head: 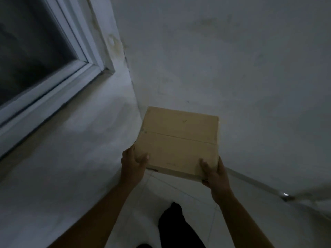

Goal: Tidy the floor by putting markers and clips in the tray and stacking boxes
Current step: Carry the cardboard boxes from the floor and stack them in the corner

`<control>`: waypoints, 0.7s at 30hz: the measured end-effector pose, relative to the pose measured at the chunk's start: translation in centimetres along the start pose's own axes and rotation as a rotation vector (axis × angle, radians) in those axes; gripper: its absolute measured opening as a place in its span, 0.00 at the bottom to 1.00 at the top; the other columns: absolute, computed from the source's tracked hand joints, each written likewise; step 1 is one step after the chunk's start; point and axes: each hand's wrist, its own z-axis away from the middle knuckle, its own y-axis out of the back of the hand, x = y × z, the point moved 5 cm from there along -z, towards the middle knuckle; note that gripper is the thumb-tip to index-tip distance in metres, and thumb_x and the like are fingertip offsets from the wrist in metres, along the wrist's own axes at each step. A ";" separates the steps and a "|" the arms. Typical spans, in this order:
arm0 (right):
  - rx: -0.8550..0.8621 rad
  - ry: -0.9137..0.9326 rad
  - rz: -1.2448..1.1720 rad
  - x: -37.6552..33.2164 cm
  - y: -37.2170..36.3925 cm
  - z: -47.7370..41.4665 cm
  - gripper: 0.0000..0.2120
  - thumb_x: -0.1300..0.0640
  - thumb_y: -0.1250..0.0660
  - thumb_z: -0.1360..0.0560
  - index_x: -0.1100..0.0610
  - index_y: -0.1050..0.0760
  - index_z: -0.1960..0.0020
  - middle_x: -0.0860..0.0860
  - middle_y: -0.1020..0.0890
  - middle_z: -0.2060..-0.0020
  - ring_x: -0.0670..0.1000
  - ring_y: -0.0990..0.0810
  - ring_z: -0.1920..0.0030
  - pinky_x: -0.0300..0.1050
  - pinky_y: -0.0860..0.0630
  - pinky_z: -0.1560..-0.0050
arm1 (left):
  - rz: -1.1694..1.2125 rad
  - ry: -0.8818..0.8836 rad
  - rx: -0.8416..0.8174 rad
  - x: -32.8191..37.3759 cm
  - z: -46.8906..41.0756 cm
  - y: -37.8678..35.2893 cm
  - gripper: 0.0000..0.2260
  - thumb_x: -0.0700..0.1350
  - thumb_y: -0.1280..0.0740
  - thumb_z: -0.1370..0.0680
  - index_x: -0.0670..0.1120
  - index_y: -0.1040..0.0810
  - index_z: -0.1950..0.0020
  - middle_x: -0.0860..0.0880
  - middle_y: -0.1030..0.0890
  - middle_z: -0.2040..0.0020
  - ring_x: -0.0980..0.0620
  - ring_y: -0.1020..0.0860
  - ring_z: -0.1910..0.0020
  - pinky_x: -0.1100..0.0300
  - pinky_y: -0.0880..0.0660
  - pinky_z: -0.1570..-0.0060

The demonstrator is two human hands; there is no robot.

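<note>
A flat brown cardboard box point(180, 140) with a seam across its top is held in the air in front of a room corner. My left hand point(133, 162) grips its near left corner, thumb on top. My right hand point(215, 176) grips its near right corner, thumb on top and fingers underneath. No markers, clips or tray are in view.
A white-framed window point(53, 83) fills the upper left wall. Two pale walls meet in a corner behind the box. White floor tiles point(188, 194) show below the box, with my dark trouser leg point(176, 226). A small shiny object point(286, 195) lies at the right wall's base.
</note>
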 end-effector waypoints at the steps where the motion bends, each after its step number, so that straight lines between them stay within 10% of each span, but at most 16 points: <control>1: -0.006 -0.012 0.022 0.1 -1.0 -1.3 0.21 0.48 0.30 0.26 0.39 0.32 0.36 0.43 0.22 0.44 0.49 0.22 0.47 0.55 0.20 0.56 | -0.002 0.027 -0.008 -0.5 -1.2 -0.3 0.34 0.55 0.31 0.26 0.41 0.39 0.27 0.40 0.36 0.30 0.41 0.33 0.32 0.46 0.31 0.35; 21: 0.150 -0.382 0.038 22.5 -16.8 -25.3 0.20 0.48 0.32 0.25 0.40 0.33 0.36 0.50 0.26 0.39 0.58 0.24 0.43 0.64 0.22 0.48 | -0.334 0.051 -0.393 -19.0 -22.1 -12.8 0.24 0.53 0.39 0.21 0.50 0.39 0.26 0.50 0.52 0.22 0.50 0.52 0.24 0.54 0.43 0.27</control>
